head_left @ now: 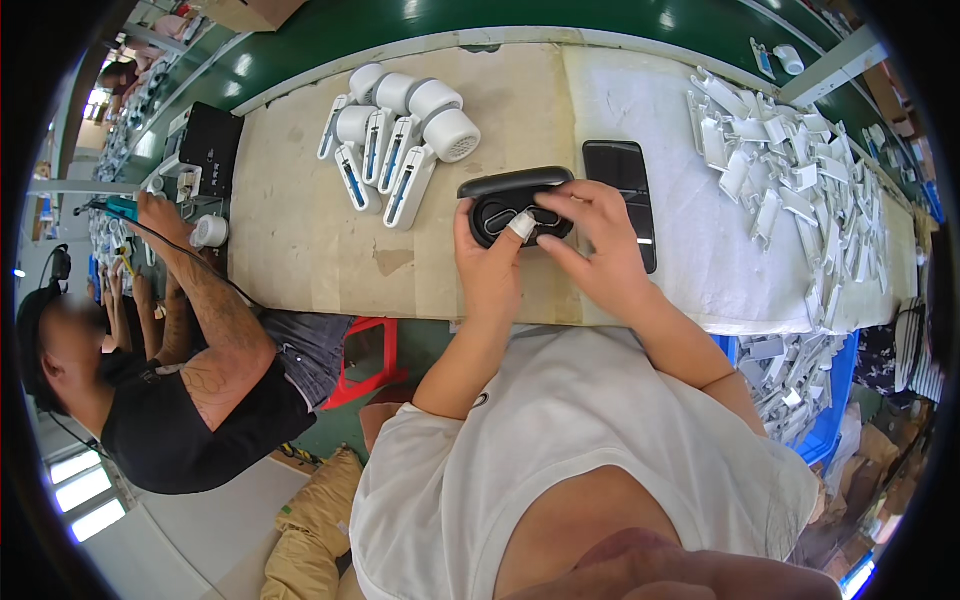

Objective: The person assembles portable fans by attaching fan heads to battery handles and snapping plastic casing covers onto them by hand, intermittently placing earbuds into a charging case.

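Fingers of the left hand [487, 262] and right hand [588, 232] clamp a black oval housing [512, 200], hiding its lower edge.

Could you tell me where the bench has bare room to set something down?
Bare table lies between the white fan units and the near edge, left of the left hand. It is crowded right of the phone, at the white plastic parts pile.
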Motion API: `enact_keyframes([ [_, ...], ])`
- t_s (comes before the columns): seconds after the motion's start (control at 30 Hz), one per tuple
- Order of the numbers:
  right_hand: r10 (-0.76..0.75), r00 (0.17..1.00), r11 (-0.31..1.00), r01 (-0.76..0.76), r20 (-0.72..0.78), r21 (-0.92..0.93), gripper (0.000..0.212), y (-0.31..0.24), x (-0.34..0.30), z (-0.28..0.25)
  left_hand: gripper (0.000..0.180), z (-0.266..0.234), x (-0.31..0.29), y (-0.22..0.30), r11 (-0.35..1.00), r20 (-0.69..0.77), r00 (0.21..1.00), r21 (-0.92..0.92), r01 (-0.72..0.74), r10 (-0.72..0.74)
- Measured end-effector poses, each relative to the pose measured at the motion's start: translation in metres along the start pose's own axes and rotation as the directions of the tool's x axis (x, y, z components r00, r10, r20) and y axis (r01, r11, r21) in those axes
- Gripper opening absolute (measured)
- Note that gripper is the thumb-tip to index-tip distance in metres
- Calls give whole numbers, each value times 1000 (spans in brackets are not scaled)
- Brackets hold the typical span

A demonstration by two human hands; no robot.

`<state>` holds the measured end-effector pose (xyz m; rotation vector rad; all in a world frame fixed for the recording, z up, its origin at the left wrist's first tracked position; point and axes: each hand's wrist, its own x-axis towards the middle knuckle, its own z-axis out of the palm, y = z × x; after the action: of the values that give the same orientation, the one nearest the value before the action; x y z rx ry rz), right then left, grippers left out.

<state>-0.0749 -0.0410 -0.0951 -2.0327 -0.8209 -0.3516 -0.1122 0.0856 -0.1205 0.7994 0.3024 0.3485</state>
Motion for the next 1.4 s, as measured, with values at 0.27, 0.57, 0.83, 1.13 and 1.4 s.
enact_keyframes([
  [0.27,291,957,843,-246,-20,479,41,15,-9,-5,66,-5,6,3,988,46,998,148,-44,38],
  [0.57,-357,932,907,330,-60,-263,26,-9,9,-18,75,-3,4,1,557,284,950,771,-308,132],
  [0.83,-6,980,957,62,198,-282,29,-15,11,-10,70,-13,3,-18,541,367,908,731,-415,200],
  [1.13,-140,985,955,162,104,-248,28,-2,13,-1,69,-9,4,-15,477,393,891,752,-454,229],
  [1.4,-123,991,979,129,50,-155,27,6,12,-2,68,-6,7,-7,587,286,941,736,-336,180],
])
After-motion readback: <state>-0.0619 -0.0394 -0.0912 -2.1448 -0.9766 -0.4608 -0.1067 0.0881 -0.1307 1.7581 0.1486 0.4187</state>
